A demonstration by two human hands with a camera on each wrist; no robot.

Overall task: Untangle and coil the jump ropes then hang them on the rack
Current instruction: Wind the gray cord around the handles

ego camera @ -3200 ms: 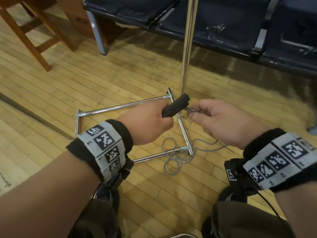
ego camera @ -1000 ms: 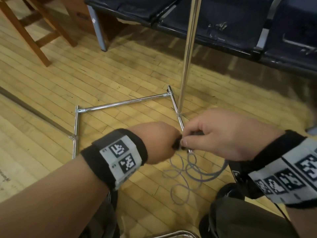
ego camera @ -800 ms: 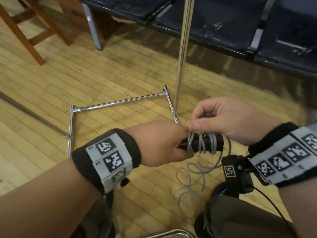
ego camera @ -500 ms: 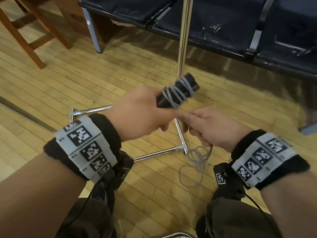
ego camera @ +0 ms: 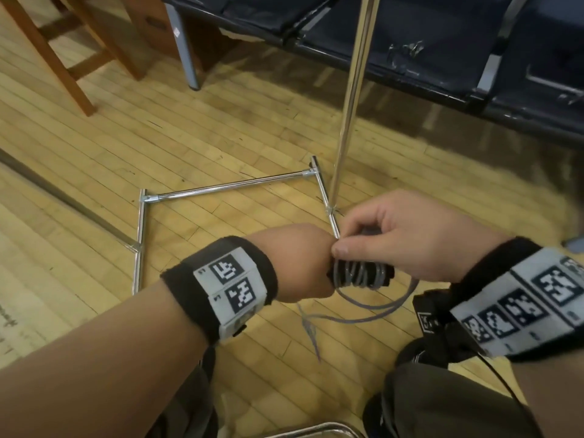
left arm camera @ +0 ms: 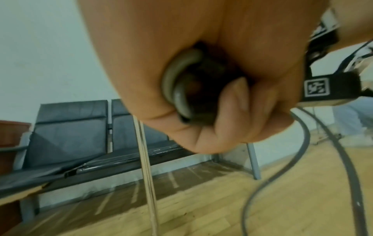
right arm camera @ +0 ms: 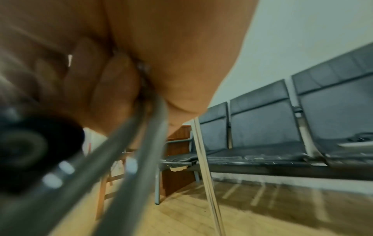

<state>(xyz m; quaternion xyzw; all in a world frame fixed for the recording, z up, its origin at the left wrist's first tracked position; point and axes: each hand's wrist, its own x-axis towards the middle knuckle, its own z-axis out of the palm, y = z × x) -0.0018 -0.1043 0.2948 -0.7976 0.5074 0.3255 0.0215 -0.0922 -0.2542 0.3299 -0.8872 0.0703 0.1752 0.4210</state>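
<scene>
Two hands on wrapped handle [ego camera: 360, 275], left hand [ego camera: 297, 263] gripping, right hand [ego camera: 407, 235] pinching cord [ego camera: 376, 311] (pinch visible wrist-side only).

Three views, one from above, two low and very near

Head view: looking down and forward over both wrists onto the floor [ego camera: 94, 147]. Left wrist view: tight against the left hand [left arm camera: 201, 63], facing the bench [left arm camera: 84, 132] and the wall. Right wrist view: equally close, blurred. Shared by all three: the chrome pole [ego camera: 354, 90] and bench.
</scene>
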